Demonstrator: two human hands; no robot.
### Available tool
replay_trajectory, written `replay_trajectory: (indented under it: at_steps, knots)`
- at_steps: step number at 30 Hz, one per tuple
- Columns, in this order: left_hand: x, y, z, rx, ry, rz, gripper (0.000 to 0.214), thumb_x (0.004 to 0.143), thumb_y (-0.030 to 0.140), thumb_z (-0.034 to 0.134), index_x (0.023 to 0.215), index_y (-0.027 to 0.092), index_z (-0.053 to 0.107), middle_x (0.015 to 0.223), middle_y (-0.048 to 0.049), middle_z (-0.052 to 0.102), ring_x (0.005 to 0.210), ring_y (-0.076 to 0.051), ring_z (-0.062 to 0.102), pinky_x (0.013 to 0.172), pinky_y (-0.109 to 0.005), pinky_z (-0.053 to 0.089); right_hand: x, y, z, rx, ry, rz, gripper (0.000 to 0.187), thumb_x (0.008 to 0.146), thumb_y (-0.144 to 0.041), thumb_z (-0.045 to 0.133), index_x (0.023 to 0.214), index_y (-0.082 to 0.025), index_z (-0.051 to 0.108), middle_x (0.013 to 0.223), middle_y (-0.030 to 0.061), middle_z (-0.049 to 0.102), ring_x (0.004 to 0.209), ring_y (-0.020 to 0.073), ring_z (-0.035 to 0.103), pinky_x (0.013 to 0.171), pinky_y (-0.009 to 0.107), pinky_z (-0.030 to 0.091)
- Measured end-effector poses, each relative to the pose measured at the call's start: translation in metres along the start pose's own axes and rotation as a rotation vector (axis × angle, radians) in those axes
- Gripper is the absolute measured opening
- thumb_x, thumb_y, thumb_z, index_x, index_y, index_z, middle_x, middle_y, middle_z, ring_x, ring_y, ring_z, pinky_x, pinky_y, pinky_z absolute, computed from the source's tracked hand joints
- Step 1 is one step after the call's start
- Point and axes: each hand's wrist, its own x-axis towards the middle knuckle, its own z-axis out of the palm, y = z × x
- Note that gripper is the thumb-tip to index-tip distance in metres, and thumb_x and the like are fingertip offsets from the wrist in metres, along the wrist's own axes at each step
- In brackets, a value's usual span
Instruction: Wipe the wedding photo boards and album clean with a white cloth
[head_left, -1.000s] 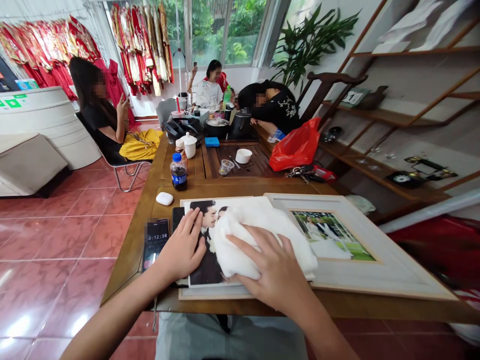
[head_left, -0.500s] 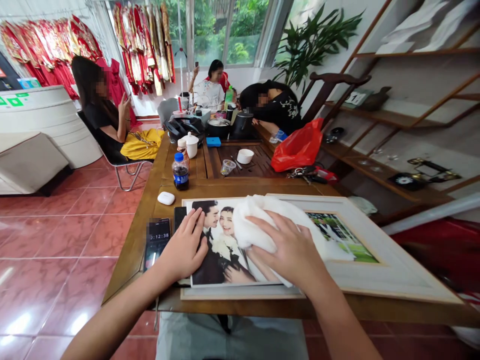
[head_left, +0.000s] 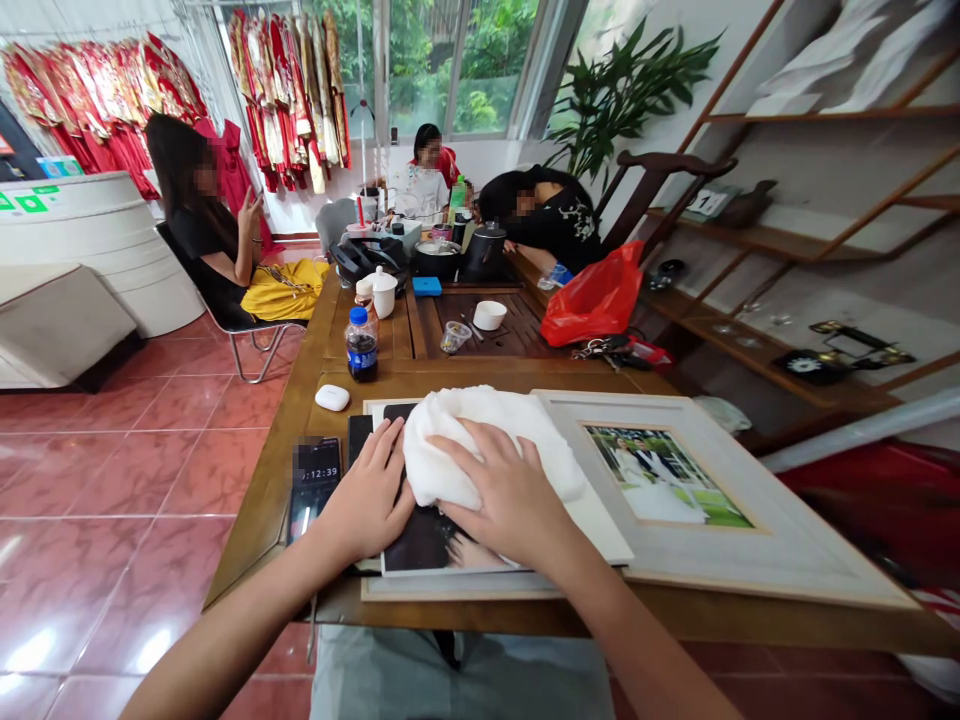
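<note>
A white cloth (head_left: 517,420) lies bunched over a photo print (head_left: 420,545) of a couple, hiding most of the picture. Spread over the cloth, my right hand (head_left: 510,490) presses it against the print, fingers curved round its near side. My left hand (head_left: 375,490) rests flat on the print's left edge with fingers stretched out, close beside the cloth. Under the print is a wide pale frame (head_left: 727,540). Its right part shows a smaller wedding photo (head_left: 667,475) on grass.
Left of the print lie a phone (head_left: 316,485) showing a timer and a white earbud case (head_left: 332,398). Farther off stand a blue-capped bottle (head_left: 361,345), a white lidded cup (head_left: 382,292), a small bowl (head_left: 490,315) and a red plastic bag (head_left: 592,300). Several people sit around the table (head_left: 255,530).
My right hand has slid left with the cloth, which now covers the couple's faces and uncovers the small photo on the right. My left hand has stayed in place.
</note>
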Motion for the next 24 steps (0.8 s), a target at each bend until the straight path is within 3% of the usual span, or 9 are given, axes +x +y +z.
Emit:
replay_trajectory:
  at_steps: [5, 12, 24]
  knots:
    - [0.0, 0.002, -0.001, 0.003, -0.016, -0.041, 0.059, 0.102, 0.029, 0.035, 0.156, 0.006, 0.028, 0.164, -0.0201, 0.026, 0.155, -0.032, 0.019, 0.125, -0.052, 0.026, -0.009, 0.025, 0.002, -0.067, 0.063, 0.088, 0.054, 0.09, -0.039, 0.056, 0.143, -0.027, 0.053, 0.149, 0.0163, 0.049, 0.131, 0.0367, 0.047, 0.097, 0.057, 0.038]
    - [0.0, 0.003, -0.002, -0.007, -0.031, -0.042, 0.06, 0.102, 0.028, 0.034, 0.155, 0.003, 0.028, 0.164, -0.0213, 0.025, 0.155, -0.032, 0.016, 0.126, -0.052, 0.025, -0.02, 0.058, 0.005, -0.143, 0.143, 0.268, 0.052, 0.095, -0.053, 0.05, 0.139, -0.026, 0.056, 0.147, 0.0156, 0.051, 0.123, 0.0379, 0.054, 0.091, 0.058, 0.044]
    - [0.001, 0.002, -0.002, -0.005, -0.019, -0.01, 0.056, 0.102, 0.028, 0.036, 0.153, 0.004, 0.033, 0.162, -0.0227, 0.028, 0.154, -0.033, 0.019, 0.125, -0.053, 0.025, 0.004, 0.003, 0.007, -0.031, 0.049, 0.022, 0.063, 0.087, -0.044, 0.063, 0.147, -0.03, 0.051, 0.151, 0.0171, 0.047, 0.131, 0.0386, 0.045, 0.099, 0.058, 0.037]
